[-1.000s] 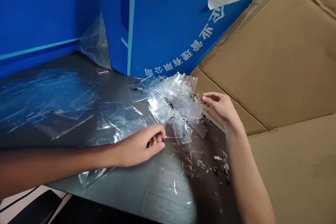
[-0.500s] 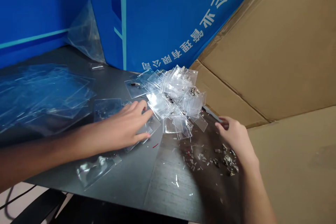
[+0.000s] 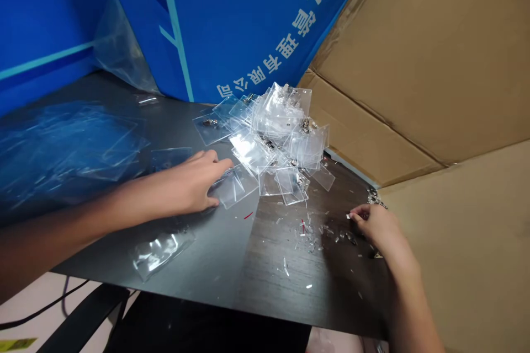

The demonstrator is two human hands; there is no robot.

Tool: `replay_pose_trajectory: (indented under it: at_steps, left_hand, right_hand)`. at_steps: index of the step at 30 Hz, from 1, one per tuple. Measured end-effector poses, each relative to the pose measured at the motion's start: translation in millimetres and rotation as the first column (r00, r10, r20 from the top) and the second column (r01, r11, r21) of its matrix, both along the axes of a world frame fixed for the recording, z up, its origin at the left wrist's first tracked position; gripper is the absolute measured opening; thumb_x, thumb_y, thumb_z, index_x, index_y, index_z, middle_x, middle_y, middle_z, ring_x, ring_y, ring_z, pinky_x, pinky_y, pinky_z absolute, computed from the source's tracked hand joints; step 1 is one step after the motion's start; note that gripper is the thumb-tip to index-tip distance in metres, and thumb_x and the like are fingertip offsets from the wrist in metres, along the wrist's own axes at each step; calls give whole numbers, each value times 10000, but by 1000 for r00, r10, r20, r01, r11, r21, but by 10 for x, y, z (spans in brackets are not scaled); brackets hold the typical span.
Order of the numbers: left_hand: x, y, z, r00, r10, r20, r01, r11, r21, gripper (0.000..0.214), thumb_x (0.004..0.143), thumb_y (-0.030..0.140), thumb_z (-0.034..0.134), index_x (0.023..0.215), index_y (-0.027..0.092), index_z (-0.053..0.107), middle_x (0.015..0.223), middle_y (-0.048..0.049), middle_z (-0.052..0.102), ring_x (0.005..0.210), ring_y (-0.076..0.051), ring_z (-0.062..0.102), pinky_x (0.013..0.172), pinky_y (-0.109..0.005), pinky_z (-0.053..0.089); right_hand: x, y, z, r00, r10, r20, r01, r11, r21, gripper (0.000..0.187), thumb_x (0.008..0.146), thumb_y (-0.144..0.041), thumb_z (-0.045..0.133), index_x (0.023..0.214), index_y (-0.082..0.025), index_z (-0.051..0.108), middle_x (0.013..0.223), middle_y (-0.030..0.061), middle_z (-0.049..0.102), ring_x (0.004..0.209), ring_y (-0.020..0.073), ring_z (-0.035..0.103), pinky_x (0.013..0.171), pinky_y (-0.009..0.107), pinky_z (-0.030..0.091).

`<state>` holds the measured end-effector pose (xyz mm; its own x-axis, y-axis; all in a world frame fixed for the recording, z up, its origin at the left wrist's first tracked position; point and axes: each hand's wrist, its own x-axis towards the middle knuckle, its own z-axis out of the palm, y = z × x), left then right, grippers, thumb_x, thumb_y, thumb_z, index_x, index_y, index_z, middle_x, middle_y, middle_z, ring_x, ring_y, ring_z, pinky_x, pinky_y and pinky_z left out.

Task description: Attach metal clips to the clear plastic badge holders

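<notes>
My left hand [image 3: 186, 183] lies flat and open on the dark tabletop, its fingertips on a clear plastic badge sleeve [image 3: 232, 186] at the edge of a heap of similar sleeves with metal clips [image 3: 281, 138]. My right hand [image 3: 372, 227] is curled at the table's far right, with a small white bit [image 3: 348, 216] pinched at its fingertips. Around it lie scattered plastic scraps [image 3: 310, 237] and a cluster of metal clips [image 3: 375, 196]. A single bagged sleeve [image 3: 162, 252] lies below my left wrist.
A stack of flat clear sheets [image 3: 70, 143] lies at the table's left. Behind stand a blue printed board [image 3: 232, 22] and a crumpled plastic bag [image 3: 120, 47]. Cardboard panels [image 3: 418, 66] border the right side. The near table edge [image 3: 186, 292] drops to a dark object below.
My right hand has moved down and right from the heap's side to the scattered bits. My left hand has slid slightly up and left, and the head view has turned.
</notes>
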<state>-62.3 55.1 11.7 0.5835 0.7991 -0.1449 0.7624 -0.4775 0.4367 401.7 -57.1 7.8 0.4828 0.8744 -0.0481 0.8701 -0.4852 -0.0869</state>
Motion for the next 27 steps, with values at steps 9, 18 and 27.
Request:
replay_pose_trajectory:
  at_steps: [9,18,27]
  left_hand:
    - [-11,121,42,973,30,229,-49,996,76,384,832,284,763,1213,252,803,1051,-98,767,998,-322,690,882,-414,513]
    - [121,36,396,823,-116,555,265,944,-196,161,1001,312,698,968,283,852,1082,-55,839,1016,-267,769,934,-388,570]
    - [401,-249,245,552,352,756,455,633,-627,284,939,314,720,696,207,618,1310,-141,770,1288,-345,682,935,-432,632]
  right_hand:
    - [-41,26,198,987,-159,-7,159,987,1,289,882,-383,757,622,-257,774,543,93,714,614,312,731,655,402,523]
    - [-461,-72,655,964,-181,-196,241,906,348,184,812,-434,820,782,-252,832,805,160,843,861,407,810,816,523,603]
    - [-1610,157,344,134,384,-913,-88,923,375,288,842,-416,966,1045,-250,846,984,55,874,870,197,818,899,385,696]
